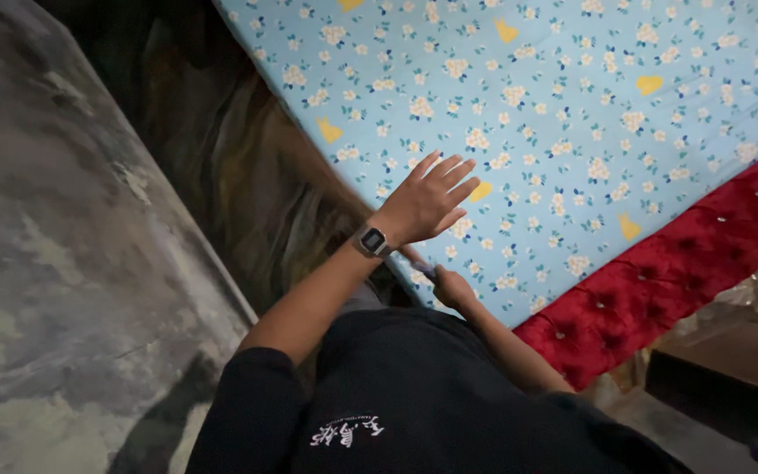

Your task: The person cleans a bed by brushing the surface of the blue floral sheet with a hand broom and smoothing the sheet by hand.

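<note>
Left hand [427, 200] flat, grip released, on the floral sheet [572, 114]; right hand [451, 287] grasping its corner edge below.

The light is uneven. The flowered sheet [589, 114] is bright and evenly lit, with clear small print, so the light seems to fall from above right. The gap [221, 149] beside the bed is very dark and its details are lost. The left hand [427, 197] is well lit and quite sharp. The grey wall [54, 246] looks soft and stretched near the edge, perhaps from the wide lens.
</note>
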